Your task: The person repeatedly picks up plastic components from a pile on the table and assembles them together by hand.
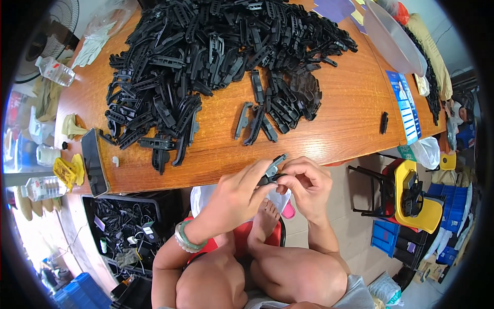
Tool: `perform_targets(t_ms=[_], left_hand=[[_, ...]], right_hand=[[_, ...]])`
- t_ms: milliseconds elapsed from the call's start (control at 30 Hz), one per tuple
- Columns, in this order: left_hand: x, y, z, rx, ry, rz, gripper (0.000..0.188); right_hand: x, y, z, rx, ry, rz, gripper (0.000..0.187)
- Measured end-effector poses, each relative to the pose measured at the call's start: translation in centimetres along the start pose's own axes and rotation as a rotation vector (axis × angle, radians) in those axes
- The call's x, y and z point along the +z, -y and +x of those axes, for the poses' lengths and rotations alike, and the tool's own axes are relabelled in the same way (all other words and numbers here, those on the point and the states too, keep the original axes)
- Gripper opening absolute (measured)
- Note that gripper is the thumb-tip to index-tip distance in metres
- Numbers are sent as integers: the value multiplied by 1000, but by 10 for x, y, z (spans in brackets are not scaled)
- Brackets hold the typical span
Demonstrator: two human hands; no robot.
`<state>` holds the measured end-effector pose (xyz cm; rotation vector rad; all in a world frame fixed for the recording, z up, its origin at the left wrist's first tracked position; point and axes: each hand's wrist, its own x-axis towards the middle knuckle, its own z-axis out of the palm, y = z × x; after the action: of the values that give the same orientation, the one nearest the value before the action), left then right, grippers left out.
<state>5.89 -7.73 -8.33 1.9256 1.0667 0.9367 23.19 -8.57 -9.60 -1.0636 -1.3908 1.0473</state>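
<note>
Just off the table's front edge, my left hand (234,190) grips a small black plastic part (277,162) between thumb and fingers. My right hand (307,186) pinches at the right end of the same part, its fingertips curled and closed. Whether the right fingers hold a separate small piece is hidden. Beyond my hands, a large heap of long, slotted black plastic parts (206,56) covers the far and left table. A smaller cluster of similar parts (283,110) lies nearer me, and one lone black part (384,122) rests to the right.
On the wooden table (350,118) are a smartphone (95,164) at left, a blue-white leaflet (404,105) and a pale plastic basin (393,38) at right. A crate of black parts (126,232) stands below left. A yellow chair (411,206) stands right. Plastic bottles (55,71) line the left side.
</note>
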Motion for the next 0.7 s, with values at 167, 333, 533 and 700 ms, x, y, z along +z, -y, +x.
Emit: perform_targets(t_ms=[167, 333, 533, 700], left_hand=[[10, 0, -6, -56, -32, -62, 40], [8, 4, -5, -88, -2, -230, 40], [3, 6, -4, 31, -13, -194, 38], [0, 6, -2, 83, 79, -141, 43]], right_hand=[[1, -4, -9, 130, -85, 287, 8], [0, -14, -14, 49, -104, 208, 24], [-7, -14, -6, -69, 54, -21, 56], [-11, -14, -4, 3, 93, 114, 55]])
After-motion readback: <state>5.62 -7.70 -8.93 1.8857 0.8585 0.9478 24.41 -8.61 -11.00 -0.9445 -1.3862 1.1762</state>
